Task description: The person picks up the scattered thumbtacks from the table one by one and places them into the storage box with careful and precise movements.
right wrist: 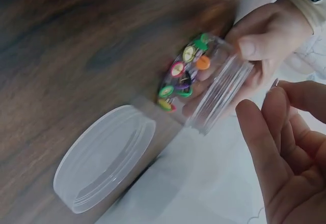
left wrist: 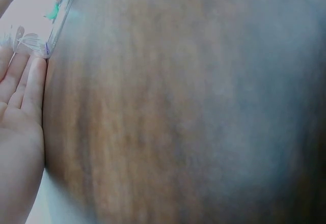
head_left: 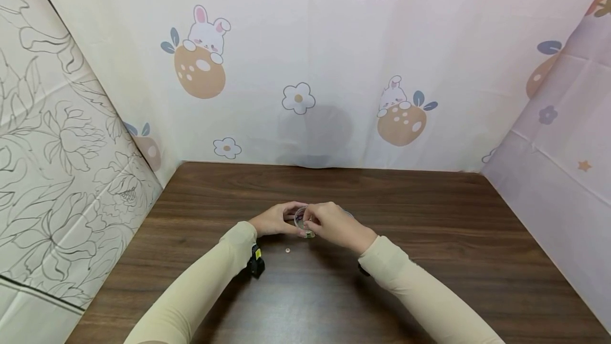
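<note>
My left hand [head_left: 278, 220] [right wrist: 277, 33] grips a clear plastic jar [right wrist: 221, 94] round its side, thumb near the rim. The jar is uncapped and stands on the table. Small colourful round pieces [right wrist: 177, 70] in green, yellow, red, purple and orange lie at its bottom. My right hand [head_left: 334, 225] [right wrist: 293, 147] is over the jar's mouth, thumb and forefinger pinching a small thin piece [right wrist: 275, 83] seen edge-on; its kind is unclear. In the left wrist view, fingers [left wrist: 34, 84] of the left hand lie along the jar [left wrist: 62, 23].
A clear round lid [right wrist: 104, 158] lies on the brown wooden table [head_left: 429, 227], beyond the jar and mostly behind the right hand in the head view. One loose small round pinkish piece [head_left: 288, 250] lies near the left wrist. Patterned cloth [head_left: 310, 68] hangs behind the table.
</note>
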Tool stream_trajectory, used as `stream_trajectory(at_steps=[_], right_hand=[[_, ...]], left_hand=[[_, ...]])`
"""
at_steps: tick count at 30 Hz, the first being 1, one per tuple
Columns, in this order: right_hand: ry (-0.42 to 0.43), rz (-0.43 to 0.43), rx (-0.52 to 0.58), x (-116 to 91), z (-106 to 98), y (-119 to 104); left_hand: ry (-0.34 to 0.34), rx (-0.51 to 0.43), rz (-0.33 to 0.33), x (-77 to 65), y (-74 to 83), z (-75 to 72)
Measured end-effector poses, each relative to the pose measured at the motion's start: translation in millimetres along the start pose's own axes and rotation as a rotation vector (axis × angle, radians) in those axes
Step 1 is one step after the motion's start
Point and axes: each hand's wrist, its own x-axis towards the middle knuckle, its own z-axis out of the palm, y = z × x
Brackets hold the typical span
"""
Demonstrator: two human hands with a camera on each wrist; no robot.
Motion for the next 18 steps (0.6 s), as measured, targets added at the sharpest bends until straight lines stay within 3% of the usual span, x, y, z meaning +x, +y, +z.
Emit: stream_trajectory(at_steps=[7,18], right_hand=[[-0.008,0.083,-0.033,3,0,8],[0.000,0.094,-0.046,4,4,15]], left_hand=[[0.015,0.025,-0.032,-1.8,5.8,1.2],[0.018,0.011,-0.019,-0.2,4.1,1.9]])
